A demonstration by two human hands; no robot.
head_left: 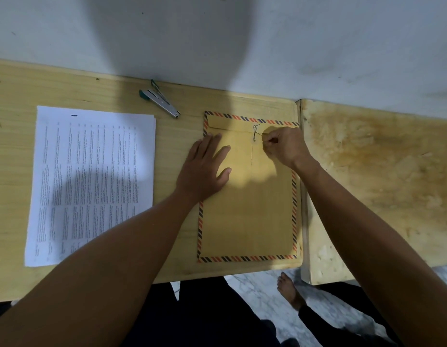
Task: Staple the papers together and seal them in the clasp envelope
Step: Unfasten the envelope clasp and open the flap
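A brown clasp envelope (247,216) with a striped red and blue border lies flat on the wooden table, flap side up. Its string clasp (255,133) sits near the top middle. My left hand (205,169) rests flat on the envelope's upper left part, fingers straight. My right hand (285,145) is curled just right of the clasp and pinches the thin string that runs to it. A stack of printed white papers (92,181) lies to the left of the envelope. A metal stapler (159,100) with a teal end lies behind them near the wall.
The wooden table (14,146) runs along a white wall (292,46). A second, stained wooden surface (382,186) abuts it on the right. Below the front edge I see marble floor and a bare foot (290,290).
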